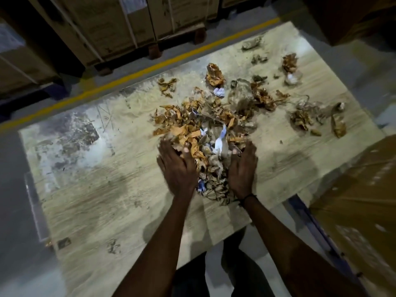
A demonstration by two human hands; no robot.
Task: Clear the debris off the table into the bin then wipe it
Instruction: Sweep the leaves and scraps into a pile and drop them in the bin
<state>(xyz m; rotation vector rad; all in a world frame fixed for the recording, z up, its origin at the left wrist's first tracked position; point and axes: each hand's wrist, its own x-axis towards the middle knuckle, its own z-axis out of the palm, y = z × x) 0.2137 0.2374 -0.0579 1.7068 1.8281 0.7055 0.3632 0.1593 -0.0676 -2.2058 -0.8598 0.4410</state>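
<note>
A pile of crumpled brown paper and dry scraps with a few white bits (205, 133) lies in the middle of the dusty wooden table (102, 189). My left hand (176, 168) presses against the pile's left side with its fingers straight. On the opposite side, my right hand (243, 168) presses in the same way, so the debris sits between both palms. Smaller clumps of debris (304, 118) lie scattered toward the table's far right. No bin is in view.
Large cardboard boxes on pallets (128, 28) stand beyond a yellow floor line (137, 76). A brown box (360, 200) sits close at the right, beside a blue frame (317, 230). The table's left part shows grey stains and dust.
</note>
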